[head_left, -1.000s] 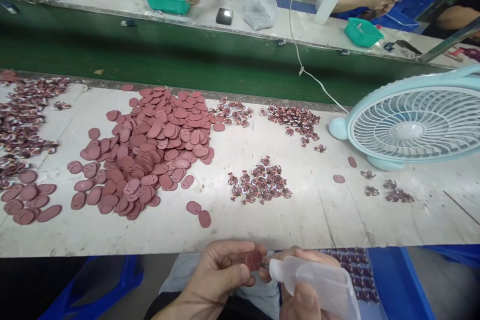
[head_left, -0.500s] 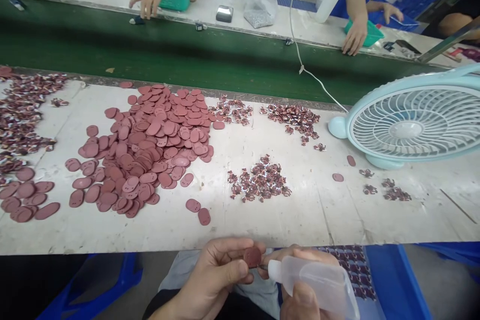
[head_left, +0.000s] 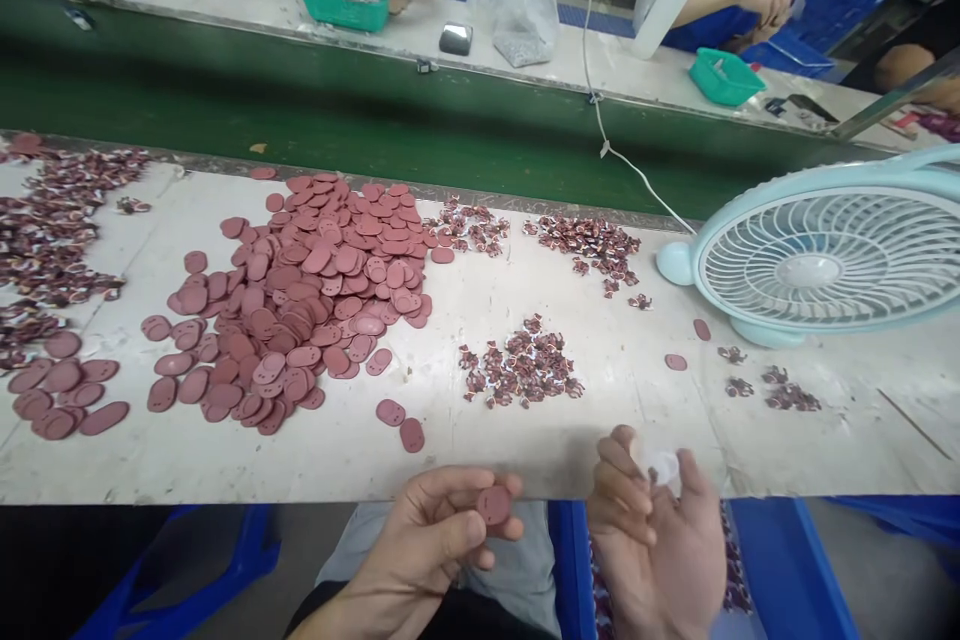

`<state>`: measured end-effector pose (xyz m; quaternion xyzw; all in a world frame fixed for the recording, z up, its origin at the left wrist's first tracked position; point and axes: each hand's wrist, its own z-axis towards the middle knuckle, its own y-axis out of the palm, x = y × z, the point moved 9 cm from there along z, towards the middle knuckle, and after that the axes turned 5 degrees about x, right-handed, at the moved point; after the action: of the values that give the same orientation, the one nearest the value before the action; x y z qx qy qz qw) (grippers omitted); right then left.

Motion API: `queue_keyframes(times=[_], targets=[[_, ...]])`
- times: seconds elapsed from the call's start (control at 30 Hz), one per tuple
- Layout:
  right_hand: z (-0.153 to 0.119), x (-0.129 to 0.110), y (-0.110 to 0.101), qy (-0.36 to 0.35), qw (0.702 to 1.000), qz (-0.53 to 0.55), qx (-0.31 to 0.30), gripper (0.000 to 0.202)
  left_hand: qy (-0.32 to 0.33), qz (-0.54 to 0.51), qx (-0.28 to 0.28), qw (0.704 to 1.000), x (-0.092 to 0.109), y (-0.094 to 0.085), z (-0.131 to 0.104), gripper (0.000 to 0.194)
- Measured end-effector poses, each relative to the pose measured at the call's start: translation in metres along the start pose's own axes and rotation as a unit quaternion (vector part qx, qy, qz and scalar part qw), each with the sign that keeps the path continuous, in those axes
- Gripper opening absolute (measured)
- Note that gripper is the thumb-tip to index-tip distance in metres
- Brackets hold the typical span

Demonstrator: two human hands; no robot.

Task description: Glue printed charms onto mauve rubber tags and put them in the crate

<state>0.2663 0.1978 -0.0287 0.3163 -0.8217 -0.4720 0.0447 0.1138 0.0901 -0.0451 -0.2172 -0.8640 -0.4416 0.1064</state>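
Observation:
My left hand [head_left: 431, 550] is closed, pinching a reddish-brown oval disc [head_left: 494, 506] with small holes between thumb and fingers, just off the table's front edge. To its right, my right hand [head_left: 660, 545] is turned palm up over the blue tray [head_left: 787, 560]. Its fingers are curled round the translucent squeeze bottle [head_left: 663, 466], of which only a whitish part shows between thumb and fingers. Two loose discs [head_left: 412, 435] and a small heap of brown figure-shaped pieces [head_left: 521, 365] lie on the table [head_left: 300, 470] ahead of my hands.
A large pile of oval discs [head_left: 300, 310] covers the left middle, with more brown pieces [head_left: 52, 230] beyond it. A light-blue fan [head_left: 810, 270] stands right, its white cord [head_left: 637, 170] crossing the green belt [head_left: 300, 120]. Co-workers' hands, green baskets [head_left: 726, 80] and a plastic bag [head_left: 517, 5] are opposite.
My right hand has drawn the bottle away from the disc, rightward and up, and turned palm up. My left hand still holds the disc. Across the belt, the co-workers' hands have moved.

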Motion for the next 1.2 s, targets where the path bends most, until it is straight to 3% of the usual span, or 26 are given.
queue_keyframes(times=[0.1, 0.23, 0.33, 0.37, 0.4, 0.43, 0.47, 0.5, 0.57, 0.6, 0.63, 0.67, 0.73, 0.83, 0.97, 1.1, 1.2], targets=[[0.015, 0.005, 0.004, 0.124, 0.982, 0.111, -0.088, 0.027, 0.011, 0.0, 0.032, 0.999, 0.009, -0.005, -0.004, 0.024], [0.01, 0.005, 0.013, 0.127, 0.971, 0.132, -0.155, 0.034, 0.02, 0.007, 0.069, 0.997, 0.023, -0.011, -0.012, 0.026], [-0.004, 0.012, 0.025, 0.045, 0.985, 0.01, -0.163, 0.043, 0.034, 0.009, 0.093, 0.995, 0.035, -0.014, -0.018, 0.026], [-0.006, 0.013, 0.027, -0.02, 0.985, -0.096, -0.144, 0.038, 0.039, 0.009, 0.101, 0.994, 0.038, -0.016, -0.02, 0.027], [-0.006, 0.012, 0.031, -0.101, 0.96, -0.232, -0.121, 0.028, 0.043, 0.008, 0.106, 0.993, 0.04, -0.017, -0.021, 0.027], [-0.006, 0.011, 0.038, -0.194, 0.897, -0.383, -0.103, 0.018, 0.047, 0.007, 0.109, 0.993, 0.042, -0.017, -0.022, 0.027], [-0.007, 0.014, 0.051, -0.283, 0.797, -0.523, -0.101, 0.014, 0.053, 0.004, 0.11, 0.993, 0.044, -0.018, -0.023, 0.028], [-0.006, 0.024, 0.066, -0.354, 0.676, -0.636, -0.115, 0.022, 0.059, 0.001, 0.109, 0.992, 0.045, -0.018, -0.023, 0.028], [0.005, 0.061, 0.087, -0.417, 0.448, -0.77, -0.182, 0.046, 0.069, -0.006, 0.11, 0.991, 0.047, -0.018, -0.025, 0.029], [0.013, 0.08, 0.09, -0.416, 0.364, -0.804, -0.219, 0.056, 0.073, -0.008, 0.113, 0.991, 0.047, -0.019, -0.025, 0.031], [0.022, 0.096, 0.091, -0.406, 0.303, -0.827, -0.242, 0.063, 0.075, -0.009, 0.117, 0.99, 0.047, -0.02, -0.026, 0.032], [0.03, 0.107, 0.09, -0.394, 0.26, -0.844, -0.255, 0.067, 0.076, -0.008, 0.121, 0.99, 0.048, -0.02, -0.027, 0.032], [0.038, 0.119, 0.087, -0.378, 0.209, -0.863, -0.262, 0.071, 0.081, -0.006, 0.126, 0.989, 0.05, -0.022, -0.029, 0.033], [0.031, 0.126, 0.078, -0.362, 0.18, -0.871, -0.278, 0.071, 0.088, -0.008, 0.131, 0.987, 0.054, -0.023, -0.033, 0.033], [0.005, 0.124, 0.065, -0.361, 0.176, -0.861, -0.313, 0.07, 0.086, -0.012, 0.134, 0.987, 0.056, -0.026, -0.034, 0.033], [-0.017, 0.103, 0.065, -0.386, 0.219, -0.838, -0.318, 0.067, 0.078, -0.007, 0.135, 0.988, 0.054, -0.029, -0.033, 0.034], [-0.017, 0.064, 0.075, -0.44, 0.281, -0.825, -0.214, 0.041, 0.07, -0.004, 0.131, 0.989, 0.052, -0.028, -0.032, 0.032]])
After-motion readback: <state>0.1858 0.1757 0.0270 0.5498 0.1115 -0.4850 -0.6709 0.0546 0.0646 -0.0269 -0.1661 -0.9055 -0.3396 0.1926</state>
